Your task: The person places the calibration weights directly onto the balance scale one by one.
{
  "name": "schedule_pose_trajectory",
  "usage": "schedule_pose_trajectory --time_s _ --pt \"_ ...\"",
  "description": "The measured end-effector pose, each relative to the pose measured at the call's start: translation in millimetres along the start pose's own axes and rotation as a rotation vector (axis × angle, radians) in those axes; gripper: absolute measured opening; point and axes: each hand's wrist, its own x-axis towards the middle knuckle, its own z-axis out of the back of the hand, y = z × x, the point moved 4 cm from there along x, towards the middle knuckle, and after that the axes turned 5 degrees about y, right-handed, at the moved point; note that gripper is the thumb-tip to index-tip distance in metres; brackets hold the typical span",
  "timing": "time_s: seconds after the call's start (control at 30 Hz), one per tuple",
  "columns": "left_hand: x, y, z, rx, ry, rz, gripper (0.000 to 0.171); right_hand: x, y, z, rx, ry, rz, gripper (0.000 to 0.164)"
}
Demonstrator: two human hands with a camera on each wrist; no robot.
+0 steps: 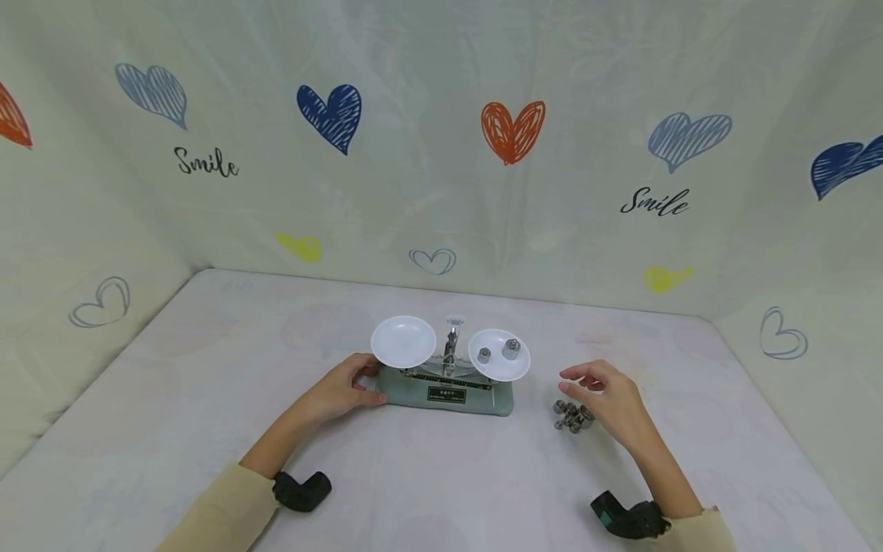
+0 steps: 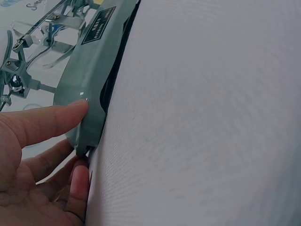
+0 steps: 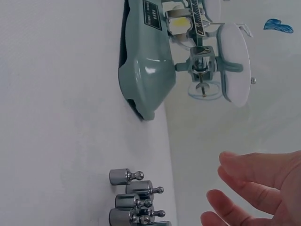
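A green balance scale (image 1: 444,392) stands on the table with two white pans. The left pan (image 1: 403,342) holds nothing. On the right pan (image 1: 498,369) stand two metal weights, a smaller one (image 1: 484,355) and a larger one (image 1: 512,349). My left hand (image 1: 345,389) grips the left end of the base, thumb (image 2: 61,120) on its front and fingers behind. Raised over the table right of the scale, my right hand (image 1: 610,399) has its fingers loosely bent, with nothing seen between them. Just below it stands a cluster of metal weights (image 3: 129,201).
The table (image 1: 414,475) has a pale cloth cover. A light curtain (image 1: 414,199) printed with hearts and words hangs behind it and at both sides. Black wrist devices (image 1: 301,491) sit on both forearms.
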Motion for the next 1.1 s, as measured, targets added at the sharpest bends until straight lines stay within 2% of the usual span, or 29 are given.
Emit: schedule_pose_trajectory --time_s 0.37,0.6,1.1 --pt "-0.2 -0.1 0.2 -0.012 -0.010 0.020 0.063 -1 -14 -6 0.011 0.044 -0.052 0.029" --pt "-0.5 0.3 -0.1 -0.017 -0.002 0.009 0.063 -2 -17 -9 0.038 0.095 -0.080 0.028" --pt "0.6 2.5 0.2 -0.023 0.003 0.015 0.063 1 -22 -21 -0.035 0.082 -0.072 0.012"
